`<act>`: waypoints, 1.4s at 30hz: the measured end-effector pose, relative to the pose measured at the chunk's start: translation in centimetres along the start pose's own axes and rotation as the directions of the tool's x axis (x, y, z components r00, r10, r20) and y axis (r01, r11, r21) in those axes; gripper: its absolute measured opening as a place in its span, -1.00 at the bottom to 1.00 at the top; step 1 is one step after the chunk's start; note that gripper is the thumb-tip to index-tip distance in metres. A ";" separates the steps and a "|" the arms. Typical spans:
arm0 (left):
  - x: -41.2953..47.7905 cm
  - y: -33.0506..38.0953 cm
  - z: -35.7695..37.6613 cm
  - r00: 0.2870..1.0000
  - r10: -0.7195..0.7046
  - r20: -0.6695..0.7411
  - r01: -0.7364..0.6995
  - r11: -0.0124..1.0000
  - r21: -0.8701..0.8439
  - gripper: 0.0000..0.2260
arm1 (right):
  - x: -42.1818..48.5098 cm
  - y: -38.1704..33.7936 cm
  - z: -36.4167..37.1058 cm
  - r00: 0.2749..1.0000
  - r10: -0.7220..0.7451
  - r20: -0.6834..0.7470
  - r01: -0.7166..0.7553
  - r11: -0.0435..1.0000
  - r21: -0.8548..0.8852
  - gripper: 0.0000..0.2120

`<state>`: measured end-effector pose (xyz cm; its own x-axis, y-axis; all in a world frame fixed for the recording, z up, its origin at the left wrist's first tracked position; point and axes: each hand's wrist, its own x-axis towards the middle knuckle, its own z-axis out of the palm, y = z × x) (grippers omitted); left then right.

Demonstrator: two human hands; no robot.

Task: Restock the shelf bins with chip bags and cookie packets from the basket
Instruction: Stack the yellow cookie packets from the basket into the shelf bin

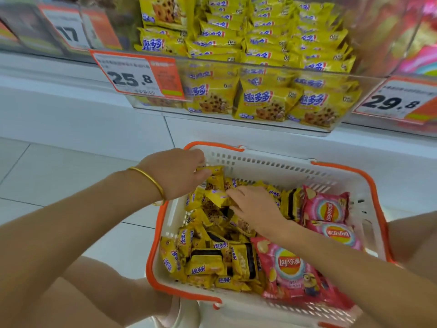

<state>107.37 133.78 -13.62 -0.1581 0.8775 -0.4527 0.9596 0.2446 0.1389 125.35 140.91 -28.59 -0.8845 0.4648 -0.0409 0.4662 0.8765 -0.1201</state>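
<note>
Inside the basket (272,167), a cookie packet (211,170) is pinched by the left hand (178,172); the grip of the right hand (254,205) cannot be told. Next, packets should be lifted to the shelf bin (260,63).

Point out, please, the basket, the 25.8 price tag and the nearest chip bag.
basket (272,170), head view, its white far wall.
25.8 price tag (131,78), head view, the printed digits.
nearest chip bag (289,263), head view, its round logo.

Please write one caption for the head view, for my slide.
Left hand pinches a yellow cookie packet and right hand reaches among others in the basket, below the stocked shelf bin.
</note>
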 end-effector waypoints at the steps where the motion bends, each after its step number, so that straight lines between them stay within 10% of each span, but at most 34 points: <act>1: 0.2 0.1 0.2 0.997 -0.045 0.058 0.051 0.992 -0.117 -0.58 | -0.3 0.1 -1.5 0.984 -0.035 -0.174 0.035 0.999 -0.001 -0.63; 6: 0.2 1.3 -0.1 0.933 -0.076 0.351 0.343 0.477 -0.809 -0.65 | -1.0 -1.2 -6.9 0.813 -0.152 -0.562 0.190 0.982 0.008 -0.68; 10: -0.2 0.7 -2.1 0.986 -0.038 0.160 0.148 0.627 -0.765 -0.81 | -2.1 -2.3 -10.7 0.926 0.072 -0.370 0.117 0.879 0.462 -0.43; 13: -1.2 0.1 -3.7 0.997 0.067 0.037 -0.020 0.697 -0.716 -0.87 | -2.6 -2.7 -14.0 0.951 0.295 -0.087 -0.067 0.474 0.878 -0.41; 18: -3.2 0.3 -6.8 0.959 0.173 -0.226 -0.284 0.583 -0.761 -0.72 | -0.1 -3.0 -19.4 0.972 0.237 0.009 -0.078 0.284 0.956 -0.61; 22: -4.0 -1.1 -9.7 0.830 -0.093 -0.551 -0.469 0.418 -0.778 -0.70 | 3.6 -2.6 -25.0 0.923 0.326 -0.205 0.092 0.331 0.939 -0.72; 27: -2.8 -5.1 -10.5 0.514 -0.148 -0.845 -0.295 0.894 -0.336 -0.72 | 12.1 -2.0 -27.7 0.814 0.372 -0.446 0.080 0.688 0.721 -0.67; 32: -1.7 -5.6 -9.0 0.689 0.017 -0.724 -0.158 0.979 -0.128 -0.41 | 18.6 -2.8 -25.8 0.830 0.355 -0.430 0.008 0.764 0.645 -0.63; 42: -1.3 -5.6 -8.2 0.707 0.058 -0.705 -0.089 0.996 -0.007 -0.29 | 20.6 -3.4 -25.0 0.880 0.241 -0.409 -0.131 0.951 0.278 -0.69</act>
<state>100.34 134.63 -6.62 -0.2197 0.9255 0.3086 0.9683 0.1683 0.1846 106.02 150.65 -4.22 -0.6582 0.6715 0.3404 0.5538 0.7382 -0.3851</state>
